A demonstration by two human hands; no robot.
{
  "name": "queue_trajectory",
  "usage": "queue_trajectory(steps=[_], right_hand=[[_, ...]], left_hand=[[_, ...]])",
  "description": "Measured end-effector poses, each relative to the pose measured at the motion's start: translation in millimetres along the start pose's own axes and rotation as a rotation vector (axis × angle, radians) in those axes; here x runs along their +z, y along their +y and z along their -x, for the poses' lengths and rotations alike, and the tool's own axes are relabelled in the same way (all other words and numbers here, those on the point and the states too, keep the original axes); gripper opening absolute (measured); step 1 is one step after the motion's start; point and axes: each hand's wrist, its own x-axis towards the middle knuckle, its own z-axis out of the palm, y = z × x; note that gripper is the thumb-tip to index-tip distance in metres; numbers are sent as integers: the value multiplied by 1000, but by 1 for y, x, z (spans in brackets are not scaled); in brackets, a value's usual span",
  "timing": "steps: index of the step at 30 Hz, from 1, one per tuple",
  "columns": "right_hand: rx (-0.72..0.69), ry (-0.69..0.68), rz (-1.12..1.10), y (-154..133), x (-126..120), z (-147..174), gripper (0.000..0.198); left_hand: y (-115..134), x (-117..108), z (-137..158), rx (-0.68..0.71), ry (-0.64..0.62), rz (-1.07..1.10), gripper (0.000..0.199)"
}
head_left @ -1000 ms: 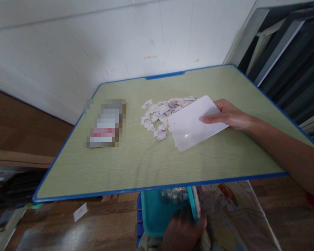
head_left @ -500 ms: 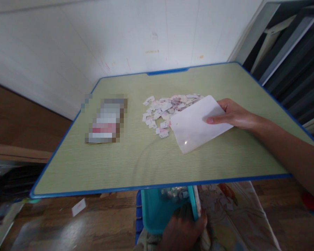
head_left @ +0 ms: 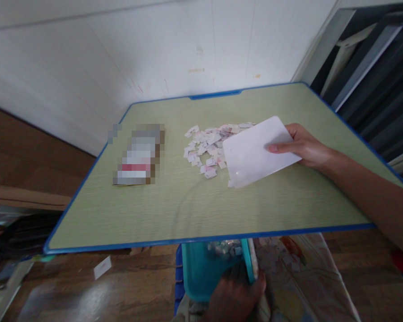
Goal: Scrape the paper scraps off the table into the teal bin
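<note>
My right hand (head_left: 304,144) grips a glossy white sheet (head_left: 255,154) by its right end, thumb on top and fingers underneath. The sheet is tilted over the right side of a pile of small printed paper scraps (head_left: 208,138) on the table, hiding part of them. Below the front edge of the table, my left hand (head_left: 235,290) is closed over the right rim of a teal plastic tray (head_left: 201,273). Shiny small pieces (head_left: 226,248) lie in the far part of that tray, partly cut off by the tabletop.
The pale green table (head_left: 127,214) has a blue edge and stands against a white wall. A blurred-out flat item (head_left: 137,156) lies on its left. Patterned cloth (head_left: 305,277) bearing more scraps hangs below at right. A white paper (head_left: 102,267) is on the wooden floor.
The white sheet has shifted slightly right and its near corner has lifted, showing a few more scraps by its left edge. The left hand stays on the tray rim.
</note>
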Motion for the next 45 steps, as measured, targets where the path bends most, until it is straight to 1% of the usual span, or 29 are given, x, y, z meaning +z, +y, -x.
queue_trajectory(steps=[5,7,11,16,21,26,29,34,38,45], right_hand=[[-23,44,-47,0,2,0,26],[-30,35,-27,0,2,0,25],[0,-26,21,1,1,0,26],[-15,31,-19,1,0,0,27],[-1,9,11,0,1,-1,28],[14,-76,51,-2,-2,1,25],[40,-179,79,-4,-4,3,23],[73,-339,126,-9,-7,7,19],[79,-382,125,-11,-6,9,14],[135,-409,89,-8,-11,10,17]], left_hand=[[-1,1,-1,8,-3,6,28],[-1,1,-1,9,1,5,28],[-1,2,0,17,4,3,29],[-1,0,-1,13,1,-13,31],[-1,0,-1,0,20,-12,29],[-2,4,2,16,21,0,30],[-2,5,2,18,-3,5,31],[-1,3,1,8,6,-18,29],[-1,2,0,13,4,-22,29],[-1,2,1,17,17,-37,29]])
